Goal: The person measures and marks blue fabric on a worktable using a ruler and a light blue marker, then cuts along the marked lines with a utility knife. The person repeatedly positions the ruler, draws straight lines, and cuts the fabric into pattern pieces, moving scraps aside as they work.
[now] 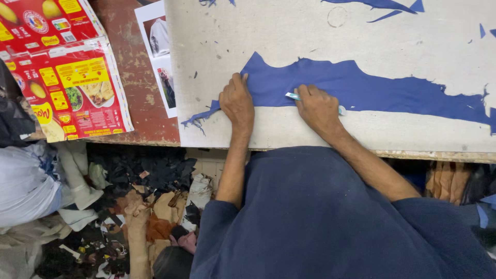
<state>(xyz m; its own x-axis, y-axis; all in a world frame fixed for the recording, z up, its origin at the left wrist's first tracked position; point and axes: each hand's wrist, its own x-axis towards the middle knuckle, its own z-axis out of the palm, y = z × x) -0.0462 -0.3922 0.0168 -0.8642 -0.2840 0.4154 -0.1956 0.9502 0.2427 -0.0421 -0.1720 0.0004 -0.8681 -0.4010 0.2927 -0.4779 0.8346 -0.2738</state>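
Right hand (319, 108) closed around a small pale blue-white marking tool (293, 96), likely tailor's chalk or a pen, can't tell which; one end pokes out left of the fingers, the other end shows at the far side of the hand near the wrist. Tool tip rests on the blue fabric strip (372, 89), near its lower edge. Left hand (236, 101) holds nothing, lies flat, palm down, fingers together, pressing on the left part of the same strip, fingertips pointing away from the body. Hands sit near each other, not touching, a short stretch of fabric between them. Strip lies long and ragged across the white worktable (413, 46), jagged top edge, straighter bottom edge, frayed tail trailing off left past the left hand, running right to the frame edge. More blue scraps (385, 6) at the table's far side. Left of the white surface, a worn red-brown tabletop (129, 72) with printed photo sheets (159, 51) and flattened red and yellow cardboard packaging (62, 72). Below the table edge, a heap of fabric offcuts (150, 206), tan, black, white, on the floor. Person wears a dark blue top (320, 222), sleeves pushed up.
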